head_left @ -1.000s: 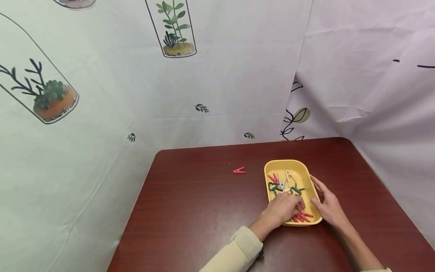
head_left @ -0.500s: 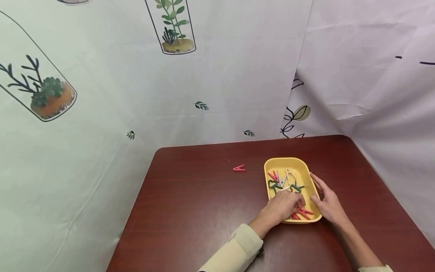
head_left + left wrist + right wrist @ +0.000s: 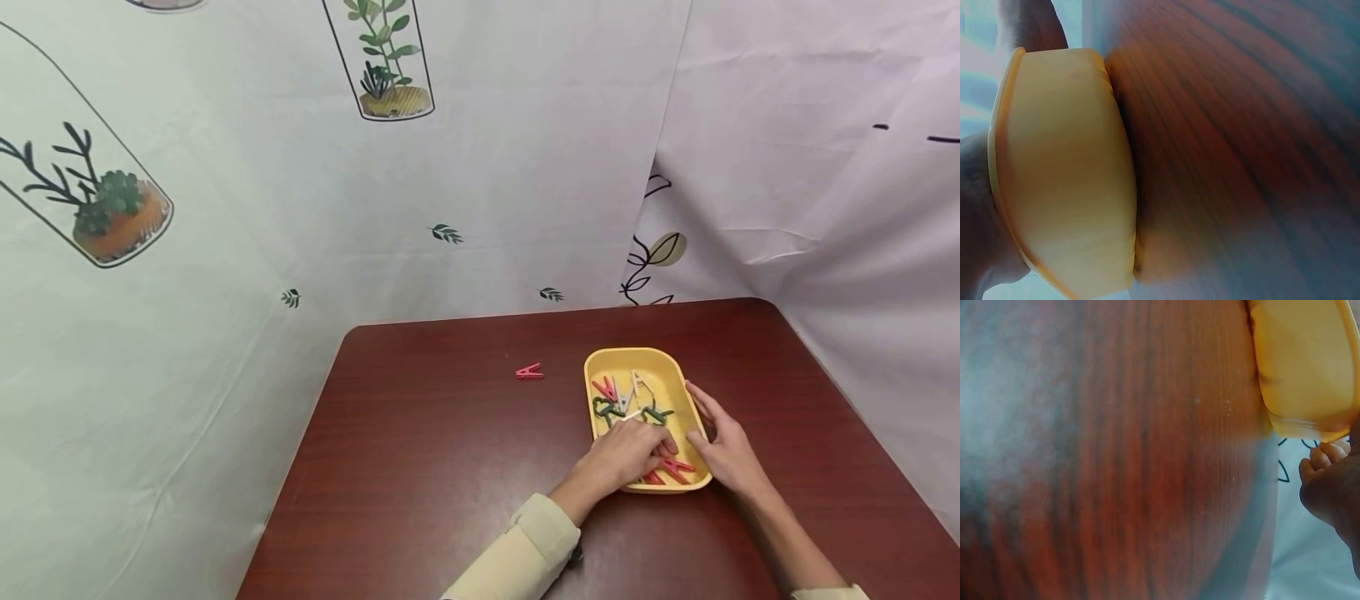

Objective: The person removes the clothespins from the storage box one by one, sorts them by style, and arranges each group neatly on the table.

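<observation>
A yellow tray with several small clips inside stands on the right part of the table. My left hand reaches over its near left side, fingers bent down among the pink clothespins. Its fingertips are hidden, so whether they pinch a clothespin cannot be seen. On the tray's right side my right hand grips the rim, thumb over the edge and fingers along the outside. Farther back in the tray lie a pink clothespin, a grey clothespin, green clips and a whitish clip.
One pink clothespin lies alone on the dark red-brown table, left of the tray. White printed cloth hangs behind the table and along both sides.
The pink clothespins under my left fingers have shifted slightly and lie more spread apart. My left fingers have moved a little; the right hand keeps its grip on the tray.
</observation>
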A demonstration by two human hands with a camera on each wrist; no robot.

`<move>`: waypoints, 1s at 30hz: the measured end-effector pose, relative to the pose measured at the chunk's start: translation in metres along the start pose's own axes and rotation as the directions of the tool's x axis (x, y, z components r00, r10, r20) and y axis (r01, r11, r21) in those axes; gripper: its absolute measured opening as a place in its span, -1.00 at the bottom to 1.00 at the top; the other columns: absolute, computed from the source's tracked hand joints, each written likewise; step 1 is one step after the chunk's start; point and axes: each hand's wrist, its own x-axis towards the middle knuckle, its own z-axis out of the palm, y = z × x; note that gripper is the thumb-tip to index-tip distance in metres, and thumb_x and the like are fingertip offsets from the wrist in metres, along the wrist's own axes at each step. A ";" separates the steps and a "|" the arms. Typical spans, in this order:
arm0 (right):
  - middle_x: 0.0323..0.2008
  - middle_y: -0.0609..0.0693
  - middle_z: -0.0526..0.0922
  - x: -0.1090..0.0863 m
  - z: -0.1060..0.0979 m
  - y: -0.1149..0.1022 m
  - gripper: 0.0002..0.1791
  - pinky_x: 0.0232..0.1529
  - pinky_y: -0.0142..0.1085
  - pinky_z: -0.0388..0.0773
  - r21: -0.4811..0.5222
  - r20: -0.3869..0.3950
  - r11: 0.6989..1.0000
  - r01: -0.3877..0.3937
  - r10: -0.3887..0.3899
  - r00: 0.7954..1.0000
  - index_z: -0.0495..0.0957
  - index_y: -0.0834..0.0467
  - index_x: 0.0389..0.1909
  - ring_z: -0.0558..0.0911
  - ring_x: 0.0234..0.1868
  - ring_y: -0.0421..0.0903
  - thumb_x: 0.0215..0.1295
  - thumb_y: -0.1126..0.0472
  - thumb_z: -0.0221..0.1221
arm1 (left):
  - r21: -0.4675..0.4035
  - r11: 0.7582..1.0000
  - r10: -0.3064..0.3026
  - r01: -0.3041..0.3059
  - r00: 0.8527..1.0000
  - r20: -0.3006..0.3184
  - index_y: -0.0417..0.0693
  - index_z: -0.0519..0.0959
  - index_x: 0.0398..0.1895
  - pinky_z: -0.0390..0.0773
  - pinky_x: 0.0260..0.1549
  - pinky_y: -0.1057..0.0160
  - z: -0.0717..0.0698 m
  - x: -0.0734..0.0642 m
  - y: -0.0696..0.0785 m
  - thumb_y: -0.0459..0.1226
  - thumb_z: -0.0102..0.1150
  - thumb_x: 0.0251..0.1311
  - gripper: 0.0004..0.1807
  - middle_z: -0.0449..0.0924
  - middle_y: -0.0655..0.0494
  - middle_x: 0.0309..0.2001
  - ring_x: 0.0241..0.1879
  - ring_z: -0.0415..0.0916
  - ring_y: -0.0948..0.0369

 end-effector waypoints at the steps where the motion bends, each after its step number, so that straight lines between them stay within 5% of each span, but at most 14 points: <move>1: 0.39 0.53 0.40 0.000 0.000 0.000 -0.15 0.01 -0.73 0.40 0.002 -0.001 1.000 0.000 0.000 1.000 0.26 0.37 0.57 0.38 0.24 -0.60 0.20 0.66 0.17 | -0.011 1.000 0.006 -0.006 1.000 -0.004 0.34 0.80 -0.06 0.47 -0.14 0.63 0.000 0.000 0.000 -0.14 0.47 0.33 -0.83 0.72 0.61 -0.18 -0.20 0.55 0.61; 10: 0.37 0.56 0.40 0.000 0.000 0.001 -0.13 0.05 -0.75 0.35 0.006 0.004 1.000 0.007 -0.008 1.000 0.25 0.37 0.57 0.39 0.24 -0.60 0.17 0.68 0.17 | -0.140 0.989 0.046 -0.053 0.997 -0.055 0.30 0.80 0.01 0.41 -0.13 0.66 -0.001 -0.003 -0.004 -0.11 0.42 0.40 -0.82 0.72 0.61 -0.17 -0.23 0.49 0.68; 17: 0.37 0.53 0.43 0.000 -0.001 0.003 -0.12 0.04 -0.76 0.34 -0.007 0.002 1.000 0.001 -0.001 1.000 0.26 0.34 0.58 0.40 0.23 -0.60 0.17 0.68 0.16 | -0.140 0.984 0.089 -0.110 0.985 -0.148 0.28 0.80 0.05 0.43 0.01 0.64 -0.002 -0.005 -0.005 -0.06 0.33 0.45 -0.80 0.75 0.54 -0.04 -0.07 0.56 0.63; 21: 0.38 0.53 0.42 -0.001 -0.001 0.005 -0.13 0.05 -0.77 0.33 -0.010 0.011 1.000 -0.009 0.009 1.000 0.25 0.33 0.59 0.37 0.24 -0.60 0.21 0.66 0.19 | -0.137 0.978 0.116 -0.155 0.959 -0.260 0.22 0.80 0.03 0.42 0.02 0.66 -0.005 -0.009 -0.007 -0.08 0.38 0.41 -0.79 0.78 0.44 -0.03 -0.06 0.61 0.58; 26: 0.41 0.52 0.40 -0.001 -0.001 0.006 -0.12 0.05 -0.77 0.32 -0.011 0.022 1.000 -0.019 0.019 1.000 0.23 0.31 0.61 0.34 0.25 -0.62 0.23 0.65 0.20 | -0.232 0.955 0.084 -0.187 0.916 -0.393 0.12 0.81 0.01 0.39 0.09 0.68 -0.009 -0.016 -0.015 -0.15 0.43 0.36 -0.79 0.80 0.36 -0.04 -0.01 0.62 0.59; 30: 0.42 0.51 0.38 0.001 -0.001 0.005 -0.12 0.04 -0.78 0.30 -0.017 0.021 0.999 -0.030 0.030 0.999 0.22 0.30 0.61 0.32 0.25 -0.65 0.25 0.64 0.19 | -0.398 0.893 -0.008 -0.209 0.878 -0.478 0.03 0.82 -0.02 0.49 0.04 0.63 -0.013 -0.020 -0.028 -0.22 0.45 0.33 -0.81 0.82 0.26 -0.09 -0.02 0.65 0.57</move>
